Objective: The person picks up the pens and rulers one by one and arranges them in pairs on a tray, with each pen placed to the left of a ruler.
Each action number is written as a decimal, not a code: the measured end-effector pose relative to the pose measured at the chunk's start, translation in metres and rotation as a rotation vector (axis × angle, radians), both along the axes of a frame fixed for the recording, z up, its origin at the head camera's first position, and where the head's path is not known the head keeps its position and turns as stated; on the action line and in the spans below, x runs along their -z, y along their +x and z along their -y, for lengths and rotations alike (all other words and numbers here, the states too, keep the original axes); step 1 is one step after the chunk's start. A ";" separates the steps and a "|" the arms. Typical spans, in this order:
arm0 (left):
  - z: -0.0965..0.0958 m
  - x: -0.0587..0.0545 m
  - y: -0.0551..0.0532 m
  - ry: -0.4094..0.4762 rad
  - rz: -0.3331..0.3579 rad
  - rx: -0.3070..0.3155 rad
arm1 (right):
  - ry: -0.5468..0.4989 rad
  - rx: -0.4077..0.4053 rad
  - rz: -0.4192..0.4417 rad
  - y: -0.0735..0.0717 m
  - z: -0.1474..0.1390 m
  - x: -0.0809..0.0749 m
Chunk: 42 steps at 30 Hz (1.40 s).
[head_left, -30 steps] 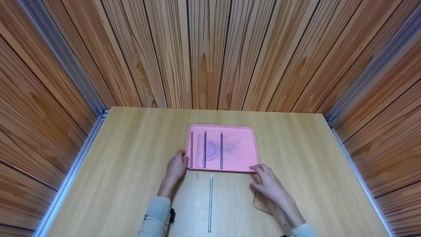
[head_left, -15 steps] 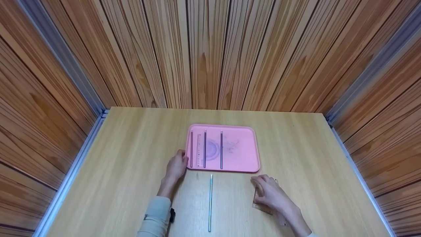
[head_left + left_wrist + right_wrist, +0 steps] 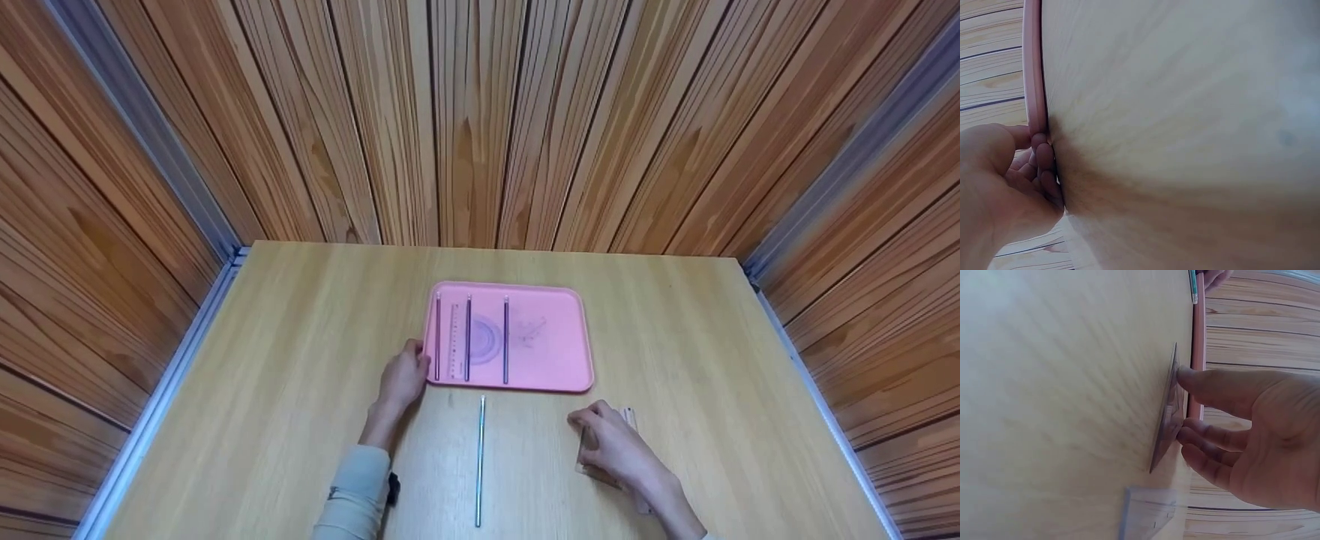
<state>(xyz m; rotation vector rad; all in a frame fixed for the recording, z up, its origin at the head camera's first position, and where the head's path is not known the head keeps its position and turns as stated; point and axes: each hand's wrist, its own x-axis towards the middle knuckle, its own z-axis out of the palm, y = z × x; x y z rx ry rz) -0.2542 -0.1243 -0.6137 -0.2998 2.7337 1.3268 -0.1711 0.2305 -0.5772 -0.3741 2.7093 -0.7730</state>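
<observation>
Wooden table point(image 3: 315, 315): the right grip point(image 3: 613, 444), now off the tray point(image 3: 561, 356), apparently pinches a triangle point(image 3: 1170, 417).

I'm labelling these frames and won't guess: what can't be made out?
Head view: most of the set square, covered by the right hand.
Head view: the markings on the ruler in the pink tray, too small.
Head view: the faint dark marks in the tray, too small.
Left wrist view: the tray's contents, as only its rim shows, side-on.
Right wrist view: the full shape of the second clear piece, cut by the bottom edge.
</observation>
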 end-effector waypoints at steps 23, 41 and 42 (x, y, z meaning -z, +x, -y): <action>-0.001 -0.001 0.000 -0.013 0.014 -0.012 | -0.232 0.026 0.061 -0.006 -0.007 0.000; -0.001 -0.001 -0.001 0.003 0.002 -0.015 | -0.362 0.060 0.004 -0.014 0.000 -0.008; -0.001 -0.001 -0.001 0.003 -0.001 -0.013 | -0.355 0.062 -0.009 -0.015 0.002 -0.009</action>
